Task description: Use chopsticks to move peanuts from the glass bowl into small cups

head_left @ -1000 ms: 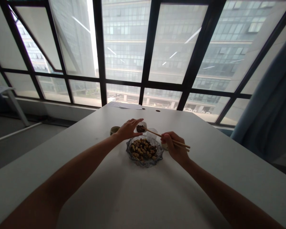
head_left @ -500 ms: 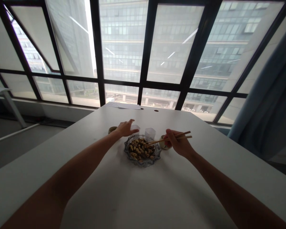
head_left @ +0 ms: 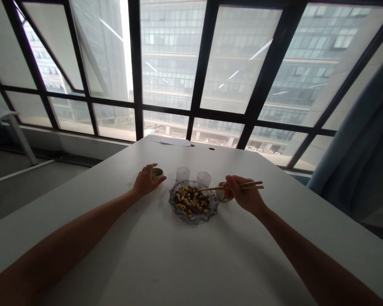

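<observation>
Fluted clear-glass bowl (head_left: 194, 220) of brown nuts (head_left: 187, 199), centred on the white table; within it, wooden chopsticks (head_left: 213, 188) are pinched by the right hand (head_left: 247, 199). Left hand (head_left: 143, 182) has been shifted to a small round olive cup (head_left: 157, 172), loosely encircled; grip cannot be told.

So the glass bowl (head_left: 194, 219) sits around mid-table (head_left: 185, 263) with peanuts (head_left: 190, 200) in it, and the chopsticks (head_left: 215, 187) reach over it from the right. Right behind it you've got the left tumbler (head_left: 183, 174) and the right tumbler (head_left: 204, 179), side by side. One teacup (head_left: 158, 176) is off to the left, a bit farther back, and the other teacup (head_left: 222, 195) is just right of the bowl. Papers (head_left: 175, 141) lie at the far end, before the windows (head_left: 166, 76).
</observation>
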`<state>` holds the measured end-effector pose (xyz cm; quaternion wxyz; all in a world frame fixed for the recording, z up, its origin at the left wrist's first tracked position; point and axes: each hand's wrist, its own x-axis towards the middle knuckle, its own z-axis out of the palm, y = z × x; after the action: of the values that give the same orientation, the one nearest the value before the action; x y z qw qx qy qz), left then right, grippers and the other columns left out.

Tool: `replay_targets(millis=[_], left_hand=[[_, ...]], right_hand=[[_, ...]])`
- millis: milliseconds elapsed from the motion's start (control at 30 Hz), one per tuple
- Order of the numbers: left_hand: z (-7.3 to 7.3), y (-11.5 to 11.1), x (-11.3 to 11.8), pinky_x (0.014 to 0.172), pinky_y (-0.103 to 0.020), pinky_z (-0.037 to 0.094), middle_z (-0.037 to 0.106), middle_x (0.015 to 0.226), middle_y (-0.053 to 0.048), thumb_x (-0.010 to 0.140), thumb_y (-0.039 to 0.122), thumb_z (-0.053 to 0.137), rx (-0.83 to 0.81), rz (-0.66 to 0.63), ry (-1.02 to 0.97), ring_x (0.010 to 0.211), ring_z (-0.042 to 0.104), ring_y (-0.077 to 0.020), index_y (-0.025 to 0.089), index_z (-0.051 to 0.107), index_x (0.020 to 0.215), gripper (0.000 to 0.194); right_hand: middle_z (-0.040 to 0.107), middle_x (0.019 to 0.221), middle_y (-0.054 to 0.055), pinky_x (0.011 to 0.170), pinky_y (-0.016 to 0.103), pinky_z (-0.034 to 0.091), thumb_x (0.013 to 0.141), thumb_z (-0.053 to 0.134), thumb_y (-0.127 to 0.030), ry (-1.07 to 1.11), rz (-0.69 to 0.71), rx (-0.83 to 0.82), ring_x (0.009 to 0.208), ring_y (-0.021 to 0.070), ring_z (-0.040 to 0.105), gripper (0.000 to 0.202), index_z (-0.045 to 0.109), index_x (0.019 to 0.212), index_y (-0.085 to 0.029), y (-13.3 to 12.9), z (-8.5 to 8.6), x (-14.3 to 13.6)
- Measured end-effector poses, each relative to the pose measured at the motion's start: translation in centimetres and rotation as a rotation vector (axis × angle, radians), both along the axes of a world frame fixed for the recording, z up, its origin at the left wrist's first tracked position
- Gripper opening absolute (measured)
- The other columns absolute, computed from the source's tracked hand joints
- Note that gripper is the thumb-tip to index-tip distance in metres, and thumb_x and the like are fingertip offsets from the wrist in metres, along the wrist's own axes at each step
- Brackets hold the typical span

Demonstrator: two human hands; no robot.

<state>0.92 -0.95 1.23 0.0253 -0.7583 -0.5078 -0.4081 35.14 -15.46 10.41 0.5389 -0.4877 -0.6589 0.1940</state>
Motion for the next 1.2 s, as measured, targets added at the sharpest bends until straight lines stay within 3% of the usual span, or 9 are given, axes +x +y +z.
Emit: replay_targets(millis=[100, 200, 433, 567, 733, 1000, 1200], left_hand=[[-0.3, 0.2, 0.1, 0.101, -0.047, 0.05, 0.06, 0.137, -0.016, 0.081, 0.054, 0.071, -0.057, 0.004, -0.098, 0.122, 0.061, -0.0314, 0.021, 0.046, 0.132, 0.067], [-0.3, 0.3, 0.1, 0.095, -0.045, 0.054, 0.064, 0.131, -0.016, 0.077, 0.059, 0.074, -0.144, 0.028, -0.152, 0.114, 0.066, -0.0304, 0.021, 0.044, 0.135, 0.075], [-0.2, 0.6, -0.3, 0.091, -0.043, 0.054, 0.071, 0.117, -0.016, 0.07, 0.068, 0.075, -0.314, 0.08, -0.118, 0.105, 0.07, -0.0309, 0.018, 0.043, 0.138, 0.09], [0.0, 0.6, -0.4, 0.09, -0.041, 0.054, 0.071, 0.116, -0.015, 0.067, 0.064, 0.078, -0.338, 0.045, -0.128, 0.105, 0.069, -0.0309, 0.018, 0.048, 0.132, 0.085], [0.0, 0.3, -0.2, 0.092, -0.042, 0.054, 0.07, 0.116, -0.012, 0.065, 0.056, 0.081, -0.262, -0.029, -0.145, 0.107, 0.067, -0.0301, 0.019, 0.051, 0.127, 0.078], [0.6, -0.9, 0.4, 0.105, -0.048, 0.047, 0.062, 0.131, -0.012, 0.066, 0.034, 0.084, 0.019, -0.133, 0.103, 0.124, 0.056, -0.0332, 0.022, 0.05, 0.129, 0.072], [0.8, -1.2, 0.5, 0.11, -0.048, 0.042, 0.06, 0.138, -0.013, 0.072, 0.033, 0.081, 0.11, -0.211, 0.153, 0.13, 0.052, -0.0316, 0.022, 0.049, 0.131, 0.068]], right_hand=[[0.063, 0.046, 0.004, 0.033, 0.024, 0.043, 0.075, 0.066, -0.076, 0.128, -0.073, 0.022, 0.034, 0.0138, 0.054, 0.06, 0.068, 0.063, -0.018, -0.1, 0.2, 0.2], [0.062, 0.045, 0.004, 0.033, 0.026, 0.044, 0.075, 0.066, -0.077, 0.268, -0.087, -0.02, 0.032, 0.0143, 0.054, 0.06, 0.066, 0.062, -0.018, -0.5, -0.7, 0.6], [0.063, 0.047, 0.004, 0.032, 0.027, 0.047, 0.069, 0.072, -0.076, 0.669, -0.067, -0.186, 0.036, 0.0158, 0.056, 0.058, 0.063, 0.064, -0.019, -2.3, -7.1, 1.7], [0.067, 0.053, 0.005, 0.035, 0.029, 0.052, 0.068, 0.075, -0.073, 0.766, -0.085, -0.229, 0.04, 0.0172, 0.06, 0.055, 0.063, 0.067, -0.02, -2.8, -9.1, 1.9], [0.067, 0.052, 0.004, 0.034, 0.03, 0.052, 0.072, 0.072, -0.073, 0.744, -0.07, -0.193, 0.04, 0.0187, 0.061, 0.053, 0.062, 0.068, -0.022, -2.5, -9.2, 2.0], [0.071, 0.058, 0.008, 0.043, 0.03, 0.057, 0.067, 0.074, -0.077, 0.705, -0.107, -0.179, 0.044, 0.0176, 0.064, 0.06, 0.068, 0.071, -0.018, -3.2, -8.3, 1.1], [0.073, 0.06, 0.008, 0.045, 0.03, 0.057, 0.067, 0.074, -0.077, 0.516, -0.127, -0.097, 0.046, 0.0182, 0.066, 0.06, 0.07, 0.072, -0.018, -4.1, -7.6, 0.1]])
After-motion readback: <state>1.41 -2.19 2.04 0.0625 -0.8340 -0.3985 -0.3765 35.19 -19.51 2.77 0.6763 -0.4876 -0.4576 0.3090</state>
